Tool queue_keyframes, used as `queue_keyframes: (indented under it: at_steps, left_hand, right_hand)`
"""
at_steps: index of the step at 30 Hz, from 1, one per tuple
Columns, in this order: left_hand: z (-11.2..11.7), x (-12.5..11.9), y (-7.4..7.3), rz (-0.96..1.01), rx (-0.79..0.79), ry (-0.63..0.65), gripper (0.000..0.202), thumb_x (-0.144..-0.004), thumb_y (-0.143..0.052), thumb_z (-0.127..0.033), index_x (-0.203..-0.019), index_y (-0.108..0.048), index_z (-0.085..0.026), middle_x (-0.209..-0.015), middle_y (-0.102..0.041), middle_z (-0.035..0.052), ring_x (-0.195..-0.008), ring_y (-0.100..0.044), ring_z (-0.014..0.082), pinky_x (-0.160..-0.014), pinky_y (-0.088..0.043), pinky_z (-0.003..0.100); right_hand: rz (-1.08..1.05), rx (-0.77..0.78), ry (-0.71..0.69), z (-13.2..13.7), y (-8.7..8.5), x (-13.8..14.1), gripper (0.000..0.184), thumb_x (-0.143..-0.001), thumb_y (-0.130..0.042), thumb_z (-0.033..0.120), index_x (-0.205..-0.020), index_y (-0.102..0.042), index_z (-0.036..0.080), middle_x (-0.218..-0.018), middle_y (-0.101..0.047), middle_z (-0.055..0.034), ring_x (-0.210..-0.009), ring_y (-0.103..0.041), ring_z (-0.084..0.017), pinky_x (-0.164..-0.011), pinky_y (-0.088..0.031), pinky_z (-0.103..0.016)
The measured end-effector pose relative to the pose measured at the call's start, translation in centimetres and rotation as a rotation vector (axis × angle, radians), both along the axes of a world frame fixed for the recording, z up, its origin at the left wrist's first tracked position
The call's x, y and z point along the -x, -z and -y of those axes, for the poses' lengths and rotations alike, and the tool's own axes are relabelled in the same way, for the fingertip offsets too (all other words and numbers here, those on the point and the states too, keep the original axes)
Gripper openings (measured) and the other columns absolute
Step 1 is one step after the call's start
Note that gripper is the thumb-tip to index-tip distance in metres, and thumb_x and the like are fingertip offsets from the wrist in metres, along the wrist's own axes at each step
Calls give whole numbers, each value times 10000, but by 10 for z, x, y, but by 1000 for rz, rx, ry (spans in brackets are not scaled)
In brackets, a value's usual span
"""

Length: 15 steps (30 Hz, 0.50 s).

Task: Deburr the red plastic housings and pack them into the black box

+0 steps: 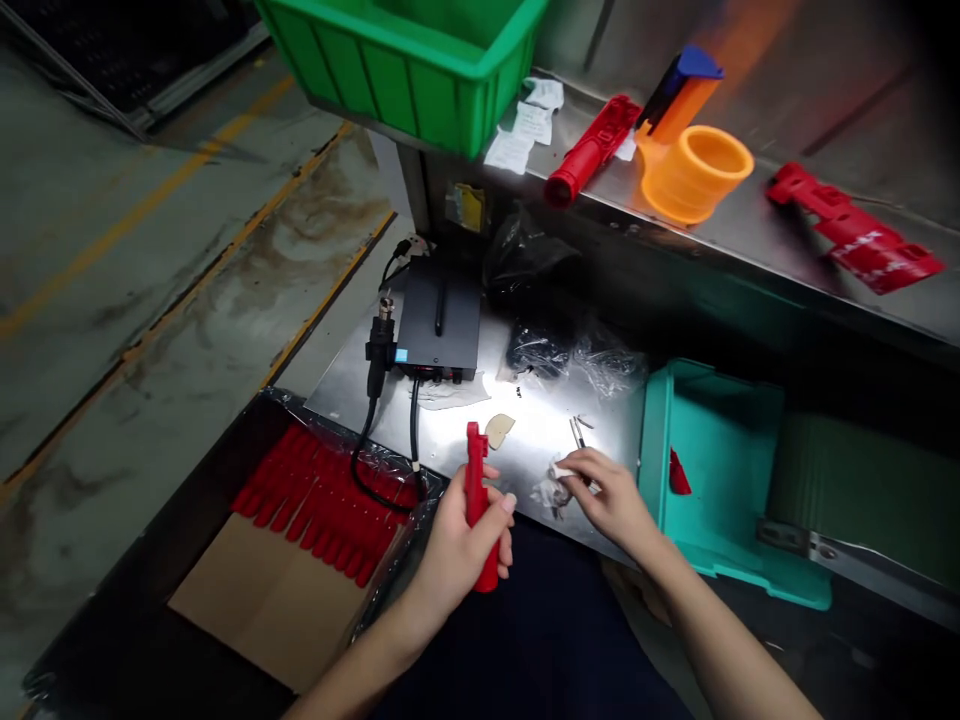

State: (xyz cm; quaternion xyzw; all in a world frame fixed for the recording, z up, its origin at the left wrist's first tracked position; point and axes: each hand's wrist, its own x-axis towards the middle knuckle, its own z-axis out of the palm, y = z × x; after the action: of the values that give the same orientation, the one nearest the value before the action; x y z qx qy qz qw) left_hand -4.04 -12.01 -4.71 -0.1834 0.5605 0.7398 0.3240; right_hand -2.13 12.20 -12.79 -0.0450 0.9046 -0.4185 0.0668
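Note:
My left hand (450, 550) is wrapped round a long red plastic part (475, 480), held upright near the metal worktop's front edge. My right hand (611, 500) pinches a crumpled white tissue or cloth (551, 488) low over the worktop (450, 440). Just beyond those fingers lies a thin, dark-and-silver tool (577, 432), whose kind I cannot make out. A small tan scrap (500, 430) rests between the hands, farther back. To my left, many similar red parts (322, 500) lie in rows in a plastic-lined box, beside a cardboard sheet (262, 595).
Behind my left hand stands a black power unit (439, 320) with a corded, hot-air-style handpiece (381, 345). Clear plastic bags (540, 345) lie beside it. A teal bin (712, 520) is at right. The shelf above carries a green crate (420, 85), red parts (592, 150) and an orange holder (686, 190).

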Motion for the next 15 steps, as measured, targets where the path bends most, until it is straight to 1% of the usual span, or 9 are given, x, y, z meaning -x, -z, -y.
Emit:
queue_keyframes:
  at_steps: [2, 4, 6, 8, 10, 11, 13, 15]
  left_hand:
    - [-5, -2, -7, -72, 47, 75, 359, -860, -691, -422, -1097, -498, -234, -784, -559, -63, -448, -549, 96, -396, -498, 231]
    - [-13, -6, -14, -137, 127, 131, 309, -873, -674, -408, -1076, -524, -229, -777, -554, -52, -453, -555, 106, -411, -504, 242]
    - [-22, -11, -20, -185, 208, 172, 276, -876, -672, -389, -1067, -555, -226, -784, -580, -31, -452, -559, 116, -417, -493, 247]
    - [-34, -16, -28, -240, 267, 209, 243, -879, -672, -350, -1065, -583, -223, -808, -627, -3, -463, -569, 125, -439, -481, 250]
    - [-47, -22, -36, -299, 290, 246, 195, -882, -662, -297, -1053, -606, -222, -811, -664, 18, -528, -613, 155, -498, -491, 261]
    - [-53, -25, -40, -331, 292, 264, 175, -883, -654, -268, -1048, -615, -223, -812, -681, 27, -587, -646, 179, -544, -505, 272]
    - [-66, -33, -48, -396, 298, 291, 165, -887, -631, -218, -1051, -626, -229, -855, -717, 47, -754, -706, 230, -668, -535, 302]
    - [-77, -40, -52, -451, 309, 315, 189, -892, -610, -187, -1074, -629, -237, -945, -745, 72, -883, -726, 263, -762, -540, 329]
  right_hand:
    - [-95, 34, 13, -2, -35, 10, 213, -1009, -549, 318, -1079, -725, 220, -1032, -699, -100, -956, -685, -234, -809, -573, -368]
    - [-174, 54, 26, -3, -68, 16, 185, -997, -570, 305, -1065, -729, 239, -1009, -695, -90, -943, -679, -232, -812, -571, -378]
    - [-258, 102, 63, -2, -97, 13, 166, -987, -597, 283, -1079, -731, 246, -1009, -691, -88, -931, -677, -231, -800, -574, -383]
    - [-314, 186, 100, 0, -121, 4, 193, -983, -615, 255, -1142, -724, 256, -1063, -684, -96, -966, -676, -240, -814, -580, -397]
    - [-333, 272, 111, 4, -139, -8, 248, -992, -600, 220, -1206, -714, 274, -1119, -673, -100, -1006, -674, -243, -835, -588, -406]
    - [-338, 301, 115, 5, -145, -13, 264, -994, -596, 200, -1215, -714, 284, -1123, -671, -93, -1002, -675, -234, -832, -593, -395]
    - [-362, 355, 156, 5, -151, -24, 264, -978, -621, 160, -1181, -725, 294, -1084, -676, -72, -969, -678, -208, -806, -600, -355]
    - [-343, 411, 240, 2, -153, -32, 296, -945, -681, 160, -1208, -700, 293, -1091, -696, -64, -977, -687, -202, -805, -609, -332]
